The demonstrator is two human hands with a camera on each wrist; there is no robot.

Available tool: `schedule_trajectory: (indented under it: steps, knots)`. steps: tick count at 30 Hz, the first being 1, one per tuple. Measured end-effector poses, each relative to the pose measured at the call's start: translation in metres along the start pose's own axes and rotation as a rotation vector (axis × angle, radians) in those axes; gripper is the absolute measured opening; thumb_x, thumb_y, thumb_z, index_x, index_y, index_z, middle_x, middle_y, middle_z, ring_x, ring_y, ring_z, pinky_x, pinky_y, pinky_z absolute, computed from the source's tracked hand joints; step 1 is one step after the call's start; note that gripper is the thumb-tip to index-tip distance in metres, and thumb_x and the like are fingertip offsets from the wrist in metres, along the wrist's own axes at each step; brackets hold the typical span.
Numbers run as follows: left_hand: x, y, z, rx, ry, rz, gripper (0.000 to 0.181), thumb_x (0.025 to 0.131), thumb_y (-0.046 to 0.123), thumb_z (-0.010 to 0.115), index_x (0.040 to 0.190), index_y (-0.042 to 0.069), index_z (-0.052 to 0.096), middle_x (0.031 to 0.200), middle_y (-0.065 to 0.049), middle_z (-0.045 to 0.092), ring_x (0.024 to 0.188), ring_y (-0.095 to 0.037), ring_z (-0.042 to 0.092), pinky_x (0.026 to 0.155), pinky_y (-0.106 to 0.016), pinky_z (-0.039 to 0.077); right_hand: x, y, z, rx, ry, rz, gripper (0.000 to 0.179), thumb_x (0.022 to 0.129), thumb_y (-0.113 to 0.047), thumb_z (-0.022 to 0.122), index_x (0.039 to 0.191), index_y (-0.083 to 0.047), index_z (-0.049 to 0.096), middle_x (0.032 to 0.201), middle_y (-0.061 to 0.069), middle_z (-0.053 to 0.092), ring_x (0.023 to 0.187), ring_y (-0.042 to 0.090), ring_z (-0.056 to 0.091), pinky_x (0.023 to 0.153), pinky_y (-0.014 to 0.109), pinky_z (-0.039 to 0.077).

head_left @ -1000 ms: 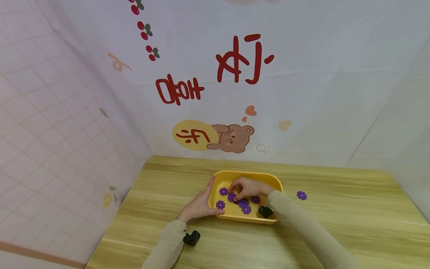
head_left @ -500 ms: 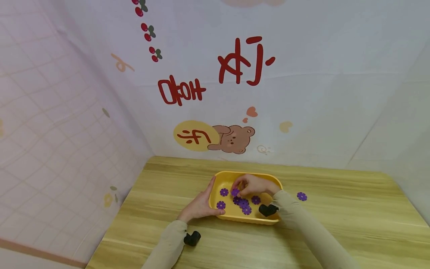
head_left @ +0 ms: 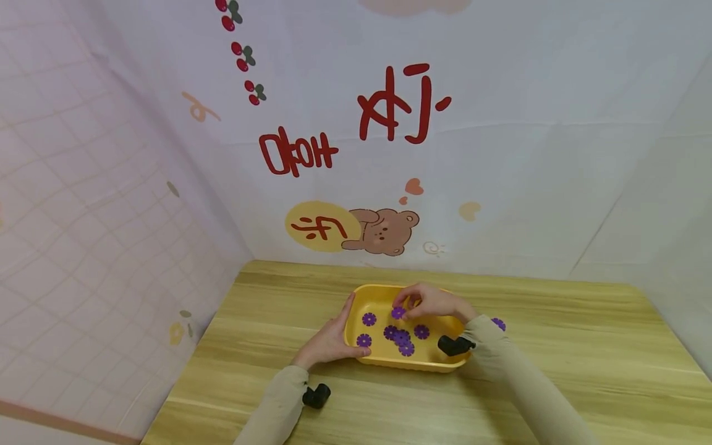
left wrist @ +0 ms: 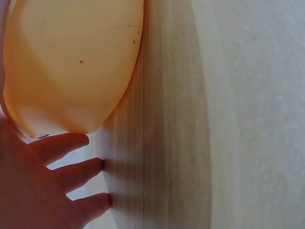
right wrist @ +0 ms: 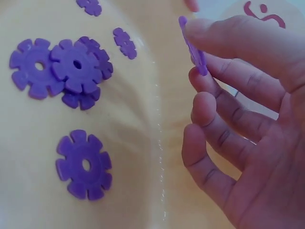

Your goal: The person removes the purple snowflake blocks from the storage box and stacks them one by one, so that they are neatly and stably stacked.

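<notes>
A yellow plastic basin holds several purple notched discs with centre holes, like snowflake building pieces. My right hand is raised over its back part, thumb and forefinger pinching one purple snowflake disc seen edge-on in the right wrist view. The other fingers curl loosely below it. A small pile of discs overlaps on the basin floor, and a single disc lies nearer. My left hand holds the basin's left end, thumb over the front rim; in the left wrist view its spread fingers reach along the outer wall.
One loose purple disc lies on the wooden table right of the basin, partly covered by the right sleeve. A printed cloth hangs behind the table, and another cloth stands along the left side.
My right hand has lifted the pinched disc from among the others and moved back and to the right. The left hand stays at the basin's left end.
</notes>
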State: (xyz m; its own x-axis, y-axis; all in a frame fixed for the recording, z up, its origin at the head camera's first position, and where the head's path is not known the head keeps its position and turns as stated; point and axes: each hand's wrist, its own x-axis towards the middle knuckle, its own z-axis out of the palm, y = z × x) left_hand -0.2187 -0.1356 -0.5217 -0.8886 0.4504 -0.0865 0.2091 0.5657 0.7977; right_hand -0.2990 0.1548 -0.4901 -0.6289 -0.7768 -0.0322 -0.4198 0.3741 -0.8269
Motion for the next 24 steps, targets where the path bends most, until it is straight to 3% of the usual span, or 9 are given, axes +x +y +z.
schedule_trajectory:
  steps: [7,13,24]
  knots:
    - [0.000,0.001,0.000,-0.006,-0.008,0.009,0.123,0.074,0.043,0.083,0.156,0.020,-0.007,0.138,-0.018,0.049,0.104,-0.022,0.058,0.093,-0.040,0.046,-0.012,0.000,-0.006,0.006,0.004,0.018,0.030,0.086,-0.019,0.072,0.113,-0.006,0.068,0.104,0.000,0.065,0.086,0.022,0.057,0.077,0.032,0.049]
    - [0.001,0.000,0.001,-0.016,-0.014,0.023,0.123,0.075,0.041,0.083,0.156,0.019,-0.007,0.141,-0.018,0.047,0.106,-0.021,0.058,0.095,-0.038,0.045,-0.021,-0.001,-0.013,0.041,0.011,0.010,0.030,0.087,-0.014,0.071,0.113,-0.001,0.066,0.103,0.005,0.064,0.083,0.025,0.055,0.072,0.029,0.049]
    - [0.001,0.000,0.000,0.008,-0.005,0.012,0.123,0.075,0.041,0.083,0.156,0.019,-0.007,0.145,-0.021,0.041,0.111,-0.026,0.057,0.098,-0.042,0.044,-0.041,-0.001,-0.014,-0.060,0.004,-0.037,0.025,0.087,-0.010,0.067,0.111,-0.004,0.066,0.099,0.003,0.066,0.082,0.022,0.057,0.072,0.031,0.052]
